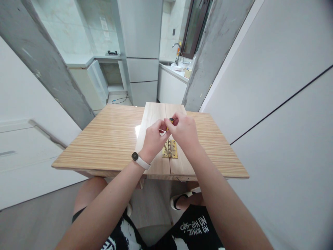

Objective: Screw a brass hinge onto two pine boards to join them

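A small yellow-and-black object (171, 120), its kind mostly hidden by fingers, is held up between my two hands above the boards. My left hand (154, 138), with a white-strapped watch (140, 161) at the wrist, pinches it from the left. From the right, my right hand (186, 130) has its fingers closed around it. Just below the hands, a brass hinge (169, 149) lies unfolded across the seam between two pale wooden boards, a left board (153, 166) and a right board (182, 167). Small metal bits or holes dot its leaves; I cannot tell which.
The boards lie side by side on a striped wooden table (109, 139). White panels (275, 104) stand close on the right. Beyond the table are a tall grey cabinet (142, 31), a sink tap (177, 50) and a cable (119, 100) on the floor.
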A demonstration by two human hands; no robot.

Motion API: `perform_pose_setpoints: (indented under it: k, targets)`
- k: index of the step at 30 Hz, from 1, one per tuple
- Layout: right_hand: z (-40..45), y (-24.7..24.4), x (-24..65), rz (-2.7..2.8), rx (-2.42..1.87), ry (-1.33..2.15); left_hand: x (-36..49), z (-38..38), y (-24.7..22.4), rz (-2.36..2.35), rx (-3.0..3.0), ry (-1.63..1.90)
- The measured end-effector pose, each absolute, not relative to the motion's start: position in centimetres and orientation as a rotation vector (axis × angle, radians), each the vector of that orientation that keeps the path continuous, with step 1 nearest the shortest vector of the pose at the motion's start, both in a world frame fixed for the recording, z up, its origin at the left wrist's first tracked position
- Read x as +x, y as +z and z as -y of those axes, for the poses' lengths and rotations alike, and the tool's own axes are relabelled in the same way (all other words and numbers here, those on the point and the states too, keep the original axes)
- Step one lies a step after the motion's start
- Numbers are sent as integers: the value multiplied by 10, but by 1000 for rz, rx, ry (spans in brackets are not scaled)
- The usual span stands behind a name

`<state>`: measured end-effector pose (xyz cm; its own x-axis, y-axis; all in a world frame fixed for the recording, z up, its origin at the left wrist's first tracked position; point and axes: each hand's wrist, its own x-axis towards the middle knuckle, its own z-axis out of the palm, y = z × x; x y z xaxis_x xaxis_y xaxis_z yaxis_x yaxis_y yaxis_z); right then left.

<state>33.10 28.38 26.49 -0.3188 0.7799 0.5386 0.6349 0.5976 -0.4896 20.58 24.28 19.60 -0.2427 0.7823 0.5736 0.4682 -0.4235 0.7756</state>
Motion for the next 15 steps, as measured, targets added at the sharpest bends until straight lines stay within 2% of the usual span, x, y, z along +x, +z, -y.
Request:
perform_pose_setpoints:
  k: [8,15]
  targets:
    - [-296,273,350,2243,-823,559,198,-244,195,-1460,1776,1669]
    - [-297,277,350,2231,-880,495,197,-245,193,-1351,1757,1645]
